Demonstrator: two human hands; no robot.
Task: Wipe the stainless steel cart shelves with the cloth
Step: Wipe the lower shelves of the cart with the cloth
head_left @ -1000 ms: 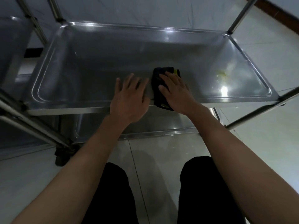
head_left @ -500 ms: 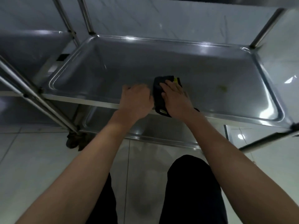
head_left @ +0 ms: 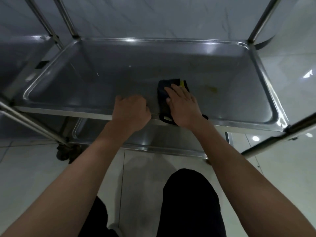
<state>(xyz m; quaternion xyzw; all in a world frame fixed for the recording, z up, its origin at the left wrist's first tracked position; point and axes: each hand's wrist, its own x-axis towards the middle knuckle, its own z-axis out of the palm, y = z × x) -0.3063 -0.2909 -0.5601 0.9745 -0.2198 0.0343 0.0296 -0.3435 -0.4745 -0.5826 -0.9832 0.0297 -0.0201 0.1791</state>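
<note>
Dark cloth [head_left: 163,93] w/ yellow patch flat on shelf [head_left: 106,77] near front edge, pinned under right hand [head_left: 183,104], fingers straight. Left hand [head_left: 131,112] curled over front edge beside it, gripping rim. Yellowish smear [head_left: 212,89] just right of cloth.

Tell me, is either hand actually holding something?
The right hand presses flat on the dark cloth, not gripping. The left hand curls over the shelf's front rim.

Dim, bluish light; glare spots on the shelf rim [head_left: 130,39]; wide-angle bending at the edges.
</note>
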